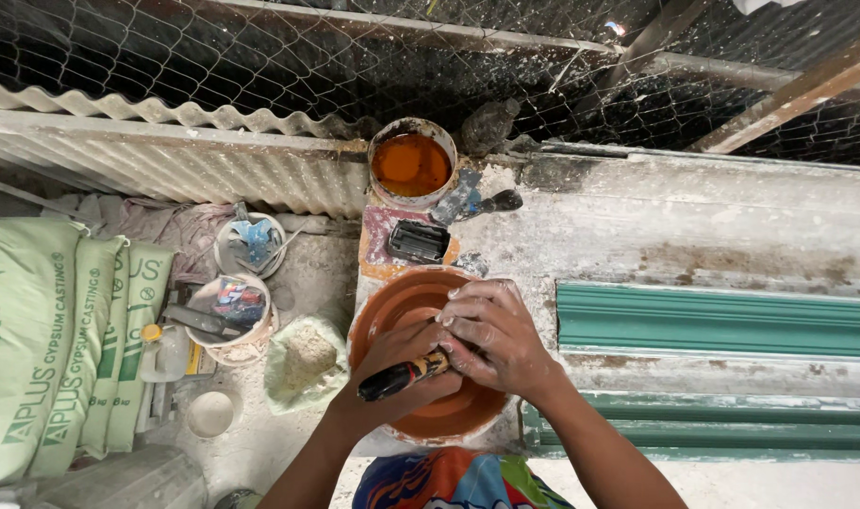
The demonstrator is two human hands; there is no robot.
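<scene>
Left hand (392, 363): closed around a brush handle with a black end and orange-brown shaft (402, 375), held over a round terracotta-orange plastic basin (392, 302). The brush's working end is hidden under the hands.

Right hand (491, 330): fingers curled, pressed against the left hand's knuckles above the basin; whether it pinches anything cannot be told.

Basin: sits at the left end of a white, plaster-crusted workbench (694, 221), directly in front of the person.

Behind the basin: a small black rectangular brush block (419, 241), lying on the bench. Further back, a round white bucket of orange liquid (411, 165). Beside the bucket, a putty knife with a dark handle (482, 201), lying flat.

Right of the hands: long green cornice mouldings (722, 320), lying lengthwise on the bench.

Left, on the floor: stacked pale green gypsum sacks (53, 339); two white tubs of tools (237, 302); an open bag of tan powder (305, 363).

Background: corrugated sheet (166, 160) and wire mesh (260, 57).
</scene>
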